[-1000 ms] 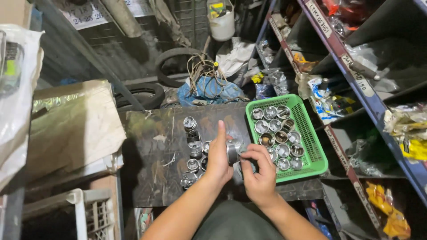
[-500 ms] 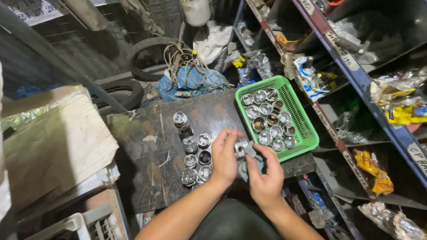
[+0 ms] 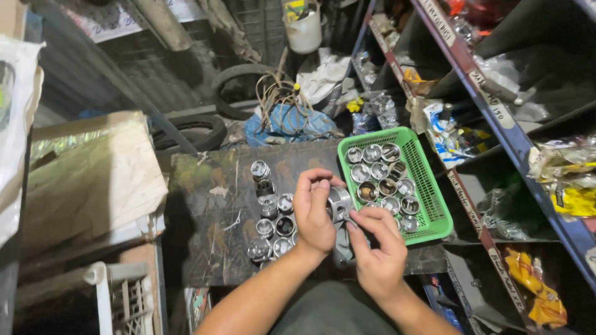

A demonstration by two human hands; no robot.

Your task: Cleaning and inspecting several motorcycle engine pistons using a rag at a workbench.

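The person's left hand (image 3: 313, 214) grips a shiny metal cup (image 3: 339, 203) up off the dark worktop (image 3: 205, 211). The right hand (image 3: 379, 248) pinches its lower edge, likely to steady it. More cups (image 3: 273, 223) wait beside the left hand; the green basket (image 3: 428, 186) sits just past the right.

Left hand (image 3: 313, 214): forearm bare, rising from the lower edge, back of hand upward, fingers curled in a closed grasp. Right hand (image 3: 379, 248): forearm bare, entering from lower right, fingers bent with tips pinched, set just beside the left hand.
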